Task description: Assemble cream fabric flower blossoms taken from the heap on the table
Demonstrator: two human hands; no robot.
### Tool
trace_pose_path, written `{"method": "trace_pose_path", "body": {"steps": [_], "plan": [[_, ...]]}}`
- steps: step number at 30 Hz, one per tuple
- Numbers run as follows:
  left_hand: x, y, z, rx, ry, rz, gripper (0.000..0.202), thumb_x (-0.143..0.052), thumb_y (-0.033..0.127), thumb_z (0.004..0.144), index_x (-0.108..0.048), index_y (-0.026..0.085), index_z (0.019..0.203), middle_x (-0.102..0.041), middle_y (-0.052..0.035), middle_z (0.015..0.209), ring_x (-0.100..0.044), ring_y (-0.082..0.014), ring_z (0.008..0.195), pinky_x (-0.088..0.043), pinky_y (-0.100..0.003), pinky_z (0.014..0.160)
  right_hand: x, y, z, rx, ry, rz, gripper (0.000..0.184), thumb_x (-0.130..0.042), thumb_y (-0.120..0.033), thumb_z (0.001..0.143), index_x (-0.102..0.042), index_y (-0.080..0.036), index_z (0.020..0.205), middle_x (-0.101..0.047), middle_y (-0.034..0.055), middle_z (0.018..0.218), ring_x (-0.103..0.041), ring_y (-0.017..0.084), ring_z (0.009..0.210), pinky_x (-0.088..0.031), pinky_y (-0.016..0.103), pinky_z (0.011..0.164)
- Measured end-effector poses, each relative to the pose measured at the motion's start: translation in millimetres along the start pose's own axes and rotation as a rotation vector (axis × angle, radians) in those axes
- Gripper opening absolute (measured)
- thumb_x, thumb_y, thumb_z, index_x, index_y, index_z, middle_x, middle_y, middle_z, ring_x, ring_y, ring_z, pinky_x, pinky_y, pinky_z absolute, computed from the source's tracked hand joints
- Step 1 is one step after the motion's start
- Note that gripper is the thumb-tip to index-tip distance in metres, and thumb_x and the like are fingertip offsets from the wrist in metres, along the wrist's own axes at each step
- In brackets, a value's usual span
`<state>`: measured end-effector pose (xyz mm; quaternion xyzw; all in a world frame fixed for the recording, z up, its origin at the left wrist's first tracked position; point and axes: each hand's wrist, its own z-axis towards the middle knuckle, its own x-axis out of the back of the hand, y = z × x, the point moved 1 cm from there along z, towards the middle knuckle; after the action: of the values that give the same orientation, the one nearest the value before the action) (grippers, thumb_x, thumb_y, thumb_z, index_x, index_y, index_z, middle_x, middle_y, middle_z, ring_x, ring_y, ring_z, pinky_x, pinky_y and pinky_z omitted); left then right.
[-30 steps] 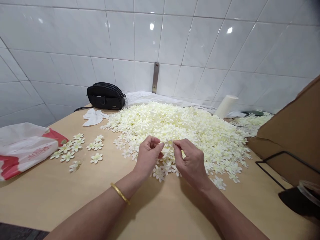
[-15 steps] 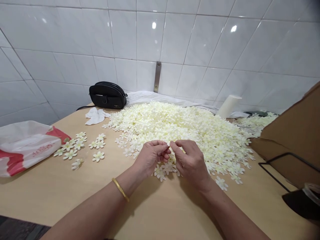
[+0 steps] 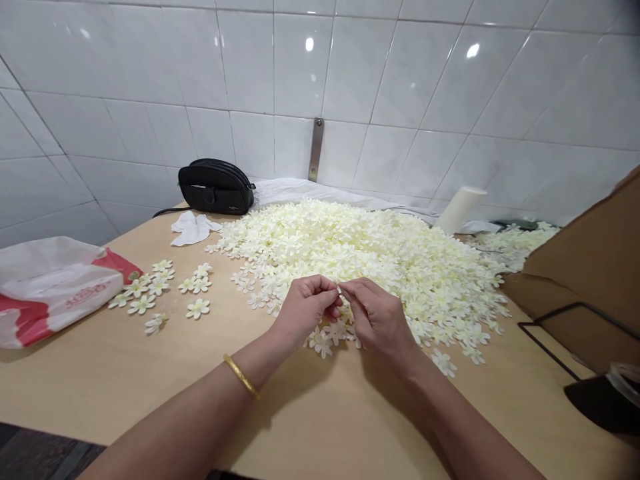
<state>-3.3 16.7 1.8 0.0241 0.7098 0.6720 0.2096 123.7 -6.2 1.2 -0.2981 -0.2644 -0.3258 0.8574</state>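
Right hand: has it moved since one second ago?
Yes. Against the black bag, the right hand shifted slightly left, toward the left hand; both pinch a small white piece above the flower pile's near edge.

a black pouch (image 3: 216,188) sits against the white tiled wall (image 3: 400,80), a crumpled white cloth (image 3: 193,229) just before it. a red-and-white plastic bag (image 3: 55,287) lies far left; a cardboard box (image 3: 585,280) stands right.

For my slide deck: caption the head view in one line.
Left hand and right hand pinch one flower together at the near edge of a flower pile on a table.
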Motion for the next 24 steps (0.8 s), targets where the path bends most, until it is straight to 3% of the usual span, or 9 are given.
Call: {"method": "trace_pose_path", "body": {"steps": [8, 18, 24], "plan": [[-0.2, 0, 0, -0.03, -0.049, 0.091, 0.009, -0.055, 0.02, 0.066, -0.054, 0.012, 0.063, -0.056, -0.0003, 0.056, -0.05, -0.0078, 0.047, -0.039, -0.021, 0.048, 11, 1, 4, -0.163, -0.112, 0.207, 0.022, -0.042, -0.015, 0.081, -0.063, -0.019, 0.085, -0.061, 0.0024, 0.074, -0.056, 0.012, 0.067, -0.044, 0.023, 0.062], [-1.5, 1, -2, -0.011, -0.014, 0.154, 0.011, -0.055, 0.021, 0.066, -0.052, 0.012, 0.061, -0.051, 0.0016, 0.047, -0.048, -0.0079, 0.044, -0.038, -0.021, 0.047, 11, 4, 3, -0.105, -0.151, 0.211, 0.023, -0.042, -0.016, 0.081, -0.063, -0.021, 0.087, -0.061, 0.0017, 0.073, -0.056, 0.012, 0.066, -0.042, 0.023, 0.061], [-0.1, 0, 0, -0.006, -0.065, 0.095, 0.01, -0.055, 0.02, 0.066, -0.052, 0.011, 0.061, -0.054, 0.0004, 0.056, -0.051, -0.0077, 0.047, -0.039, -0.021, 0.048, 14, 4, 5, -0.104, -0.168, 0.207, 0.02, -0.044, -0.016, 0.08, -0.064, -0.019, 0.083, -0.062, 0.0019, 0.072, -0.056, 0.012, 0.066, -0.042, 0.023, 0.062]]}}
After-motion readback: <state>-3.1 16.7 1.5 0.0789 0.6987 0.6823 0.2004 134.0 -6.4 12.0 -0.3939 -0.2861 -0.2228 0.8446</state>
